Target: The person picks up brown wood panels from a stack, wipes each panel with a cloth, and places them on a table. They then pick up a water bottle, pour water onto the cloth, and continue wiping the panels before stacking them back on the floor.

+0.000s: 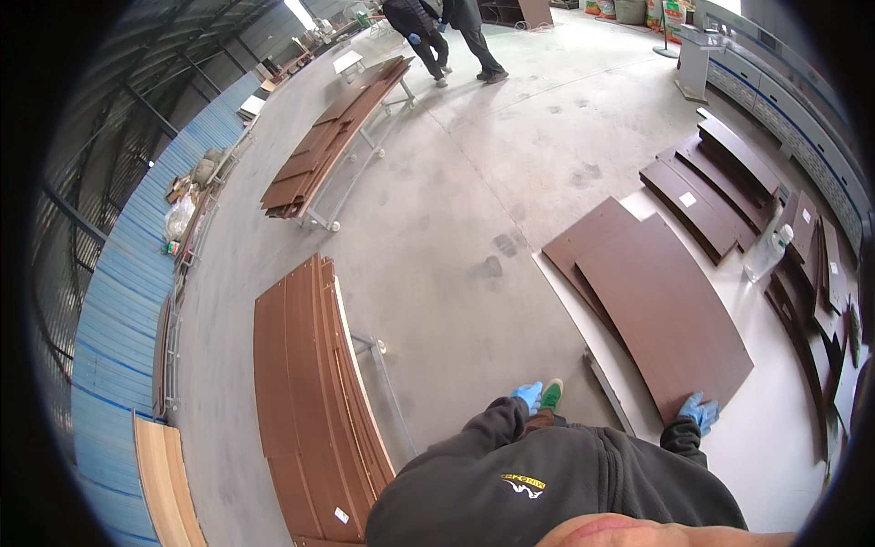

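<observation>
My right hand (700, 413), in a blue glove, rests at the near edge of a large dark brown panel (670, 314), its fingers spread and touching the board. This panel overlaps a second brown panel (583, 239), and both lie on a white tabletop (775, 387). My left hand (529, 397), also gloved in blue, hangs low at my side, apart from the table and above my green shoe (552, 394). I see nothing in it, but its fingers are too small and bunched to make out.
More brown panels (697, 196) and a clear plastic bottle (770, 253) sit on the table. To my left stands a cart stacked with brown boards (305, 392); another loaded cart (337, 137) is farther off. Two people (447, 36) stand at the back. A long machine (775, 91) runs along the right.
</observation>
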### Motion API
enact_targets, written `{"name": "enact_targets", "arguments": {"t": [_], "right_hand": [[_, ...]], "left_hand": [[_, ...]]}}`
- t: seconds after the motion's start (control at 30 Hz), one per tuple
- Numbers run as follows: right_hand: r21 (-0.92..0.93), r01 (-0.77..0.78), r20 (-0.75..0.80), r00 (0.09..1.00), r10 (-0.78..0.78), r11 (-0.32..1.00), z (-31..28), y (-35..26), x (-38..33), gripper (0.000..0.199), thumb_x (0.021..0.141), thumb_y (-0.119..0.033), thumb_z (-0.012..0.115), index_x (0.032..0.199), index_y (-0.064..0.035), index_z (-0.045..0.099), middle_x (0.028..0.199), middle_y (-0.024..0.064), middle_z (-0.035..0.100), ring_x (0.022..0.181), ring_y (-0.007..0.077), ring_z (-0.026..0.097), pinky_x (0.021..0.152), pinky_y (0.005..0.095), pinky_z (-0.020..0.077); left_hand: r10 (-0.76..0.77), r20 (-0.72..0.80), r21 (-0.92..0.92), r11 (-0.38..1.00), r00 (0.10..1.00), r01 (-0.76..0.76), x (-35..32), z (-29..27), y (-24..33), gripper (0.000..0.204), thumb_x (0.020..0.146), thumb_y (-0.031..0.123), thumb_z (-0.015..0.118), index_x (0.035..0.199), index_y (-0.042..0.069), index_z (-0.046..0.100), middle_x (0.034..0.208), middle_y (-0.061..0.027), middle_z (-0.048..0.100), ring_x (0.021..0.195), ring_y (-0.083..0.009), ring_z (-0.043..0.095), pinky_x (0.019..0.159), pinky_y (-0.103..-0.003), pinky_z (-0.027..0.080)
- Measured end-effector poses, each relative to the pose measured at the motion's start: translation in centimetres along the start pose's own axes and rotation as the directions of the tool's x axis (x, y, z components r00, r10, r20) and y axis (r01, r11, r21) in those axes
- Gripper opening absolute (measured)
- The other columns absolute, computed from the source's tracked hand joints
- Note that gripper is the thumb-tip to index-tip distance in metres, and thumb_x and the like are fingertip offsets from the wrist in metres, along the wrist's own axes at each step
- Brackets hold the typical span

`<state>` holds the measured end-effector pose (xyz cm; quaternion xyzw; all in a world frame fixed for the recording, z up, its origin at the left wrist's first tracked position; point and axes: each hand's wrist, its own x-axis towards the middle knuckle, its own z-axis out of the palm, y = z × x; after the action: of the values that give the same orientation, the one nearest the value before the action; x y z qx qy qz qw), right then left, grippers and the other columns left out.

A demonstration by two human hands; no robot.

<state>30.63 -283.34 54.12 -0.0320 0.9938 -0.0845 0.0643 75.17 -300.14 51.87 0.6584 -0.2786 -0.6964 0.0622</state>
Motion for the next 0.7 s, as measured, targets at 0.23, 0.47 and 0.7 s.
{"name": "enact_targets", "arguments": {"t": [0.23,0.47,0.7], "right_hand": [[-0.123,-0.348,-0.042,0.937,0.346,0.929,-2.0,-6.8,-0.6,0.094,0.094,-0.078,0.036,0.156,-0.0084,0.036,0.164,0.0127,0.035,0.152,0.0346,0.028,0.119,0.0596,0.0243],[-0.179,-0.344,-0.117,0.938,0.327,0.922,-2.8,-8.5,-2.1,0.09,0.096,-0.075,0.038,0.155,-0.0076,0.037,0.162,0.0137,0.037,0.15,0.0335,0.032,0.12,0.0546,0.0273],[-0.194,-0.34,-0.109,0.94,0.324,0.92,-2.7,-8.6,-1.6,0.089,0.096,-0.074,0.039,0.155,-0.0071,0.038,0.162,0.0144,0.038,0.15,0.0328,0.032,0.12,0.0549,0.027]], "left_hand": [[0.605,-0.167,0.352,0.774,0.778,-0.526,7.4,-2.2,15.2,0.067,0.094,0.047,0.065,0.138,-0.002,0.057,0.137,-0.0282,0.061,0.127,-0.0387,0.06,0.11,-0.045,0.046],[0.637,-0.028,0.612,0.62,0.77,-0.491,8.9,3.2,28.4,0.098,0.091,0.052,0.067,0.158,-0.005,0.025,0.165,-0.0282,0.024,0.155,-0.0374,0.02,0.127,-0.043,0.02],[0.55,-0.056,0.957,0.268,0.833,-0.112,7.5,8.5,27.4,0.111,0.09,0.062,0.064,0.16,-0.006,0.012,0.169,-0.0268,0.008,0.157,-0.0449,-0.005,0.128,-0.05,-0.003]]}}
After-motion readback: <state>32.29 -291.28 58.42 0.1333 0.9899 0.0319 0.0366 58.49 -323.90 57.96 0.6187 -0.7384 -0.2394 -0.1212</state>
